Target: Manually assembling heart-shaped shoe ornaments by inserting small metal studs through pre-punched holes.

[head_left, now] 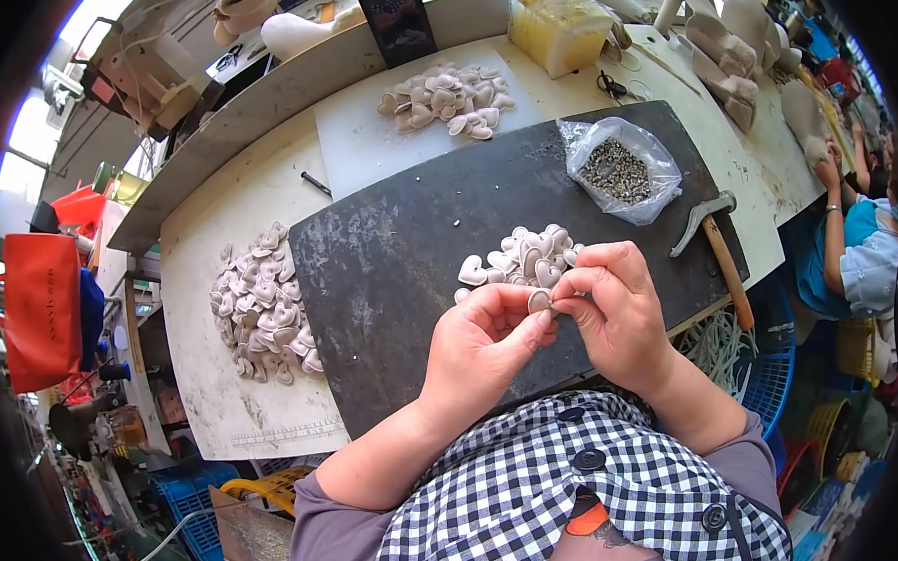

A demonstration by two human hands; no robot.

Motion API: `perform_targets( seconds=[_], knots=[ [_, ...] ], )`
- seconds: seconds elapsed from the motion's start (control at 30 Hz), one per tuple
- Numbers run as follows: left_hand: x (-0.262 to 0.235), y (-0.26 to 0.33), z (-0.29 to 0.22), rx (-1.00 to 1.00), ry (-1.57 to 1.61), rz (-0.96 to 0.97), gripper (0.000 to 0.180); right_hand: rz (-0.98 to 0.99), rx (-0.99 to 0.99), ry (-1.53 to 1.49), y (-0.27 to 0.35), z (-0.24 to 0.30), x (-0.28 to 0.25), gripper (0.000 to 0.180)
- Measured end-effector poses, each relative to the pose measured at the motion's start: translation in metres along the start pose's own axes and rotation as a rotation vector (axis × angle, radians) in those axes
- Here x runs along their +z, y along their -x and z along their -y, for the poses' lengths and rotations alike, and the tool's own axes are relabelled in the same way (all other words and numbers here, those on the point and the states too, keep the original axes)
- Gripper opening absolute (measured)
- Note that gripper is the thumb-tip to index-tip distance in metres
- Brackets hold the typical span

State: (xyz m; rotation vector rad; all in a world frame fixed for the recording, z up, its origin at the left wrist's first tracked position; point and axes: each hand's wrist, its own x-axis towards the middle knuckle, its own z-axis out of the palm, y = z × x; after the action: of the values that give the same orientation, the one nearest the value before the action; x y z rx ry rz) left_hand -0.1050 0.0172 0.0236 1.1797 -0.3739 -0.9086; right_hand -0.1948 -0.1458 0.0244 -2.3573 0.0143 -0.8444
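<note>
Both hands, left hand [481, 346] & right hand [616, 311], had fingers clamped on one heart-shaped piece [540, 302] above the dark mat [401, 249]; best kept pinched by its edges, steady.

Left hand [481, 343] and right hand [611, 308], fingertips pinched together.
</note>
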Motion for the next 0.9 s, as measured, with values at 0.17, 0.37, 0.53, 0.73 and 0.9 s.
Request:
perform_targets(
  seconds=[0.17,0.37,0.53,0.73,0.9],
  knots=[
    [-0.004,0.006,0.004,-0.032,0.026,-0.001,0.017,0.125,-0.046,0.143,0.004,0.009,0.001,0.015],
    [-0.013,0.016,0.014,-0.11,-0.027,-0.019,0.015,0.203,-0.092,0.243,0.025,0.017,0.008,0.018],
    [-0.026,0.02,0.003,0.0,-0.1,-0.13,0.012,0.034,0.255,-0.03,0.014,-0.002,-0.013,0.02],
    [-0.061,0.005,-0.005,0.063,-0.227,-0.231,0.012,0.277,0.247,0.048,0.025,-0.027,-0.03,0.015],
    [-0.071,-0.021,-0.001,0.233,-0.972,-0.263,0.018,0.261,0.234,0.103,0.044,-0.042,-0.025,0.013]
  ],
)
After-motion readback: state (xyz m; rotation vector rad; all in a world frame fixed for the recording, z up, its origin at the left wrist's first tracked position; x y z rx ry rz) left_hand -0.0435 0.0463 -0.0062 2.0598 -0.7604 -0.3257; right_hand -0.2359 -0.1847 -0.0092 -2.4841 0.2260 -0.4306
